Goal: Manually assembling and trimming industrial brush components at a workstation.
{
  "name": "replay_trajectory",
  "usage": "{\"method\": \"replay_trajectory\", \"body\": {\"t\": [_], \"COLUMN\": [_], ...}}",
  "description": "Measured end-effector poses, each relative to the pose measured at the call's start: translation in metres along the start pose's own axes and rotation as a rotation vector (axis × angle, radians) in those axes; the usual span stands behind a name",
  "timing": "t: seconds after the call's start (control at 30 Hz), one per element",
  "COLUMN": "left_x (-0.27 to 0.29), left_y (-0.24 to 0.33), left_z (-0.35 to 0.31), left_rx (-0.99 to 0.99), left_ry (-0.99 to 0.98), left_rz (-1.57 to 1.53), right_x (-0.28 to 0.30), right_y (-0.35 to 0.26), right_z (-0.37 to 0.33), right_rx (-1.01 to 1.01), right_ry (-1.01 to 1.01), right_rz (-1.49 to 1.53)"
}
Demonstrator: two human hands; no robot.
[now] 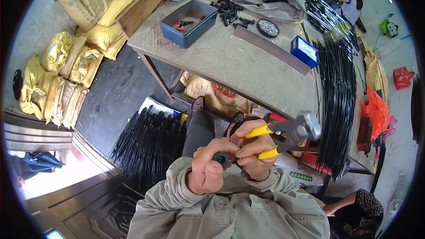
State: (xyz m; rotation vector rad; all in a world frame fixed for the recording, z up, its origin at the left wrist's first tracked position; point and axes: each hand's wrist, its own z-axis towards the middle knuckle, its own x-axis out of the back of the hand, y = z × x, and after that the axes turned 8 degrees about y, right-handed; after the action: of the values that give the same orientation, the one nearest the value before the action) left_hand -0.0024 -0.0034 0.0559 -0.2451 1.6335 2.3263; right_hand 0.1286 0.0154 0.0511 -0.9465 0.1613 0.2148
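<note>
Close in front of my body, my left hand (207, 168) is closed around a black tubular part (222, 159), its round hollow end turned up. Beside it, almost touching, my right hand (253, 151) grips a pair of pliers (292, 133) with yellow handles and a grey metal head pointing right. The fingertips of both hands meet near the part, and I cannot tell whether the right fingers also pinch something. Below my left hand, a large bundle of long black rods (148, 144) lies on the floor beside my leg.
A worktable (199, 62) stands ahead, bearing a blue-grey bin (188, 24), loose black parts (228, 11), a round dish of small metal pieces (268, 28) and a blue box (304, 52). More black rods (336, 102) hang along its right side. Yellow sacks (57, 53) are stacked left. Other people sit nearby.
</note>
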Motion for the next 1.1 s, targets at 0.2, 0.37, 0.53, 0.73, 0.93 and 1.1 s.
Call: {"method": "replay_trajectory", "body": {"t": [0.2,0.37,0.53,0.73,0.93,1.1], "left_x": [-0.010,-0.013,-0.012,-0.013,-0.005,-0.002], "left_y": [0.006,0.001,-0.007,-0.005,-0.016,-0.015], "left_z": [-0.014,-0.020,-0.024,-0.024,-0.025,-0.022], "left_rx": [-0.066,-0.055,-0.062,0.095,0.017,0.019], "left_ry": [0.067,0.062,0.108,0.139,0.153,0.151], "left_rz": [0.048,0.054,0.080,0.118,0.032,0.070], "right_x": [0.000,-0.003,0.003,0.006,0.006,0.005], "right_y": [-0.009,-0.016,-0.019,-0.022,-0.017,-0.023], "right_z": [-0.010,-0.017,-0.015,-0.010,-0.004,0.009], "right_rx": [0.167,0.159,0.078,0.014,0.061,0.088], "right_ry": [-0.011,0.087,0.080,0.077,-0.026,-0.136], "right_rz": [-0.212,-0.275,-0.366,-0.498,-0.521,-0.624]}}
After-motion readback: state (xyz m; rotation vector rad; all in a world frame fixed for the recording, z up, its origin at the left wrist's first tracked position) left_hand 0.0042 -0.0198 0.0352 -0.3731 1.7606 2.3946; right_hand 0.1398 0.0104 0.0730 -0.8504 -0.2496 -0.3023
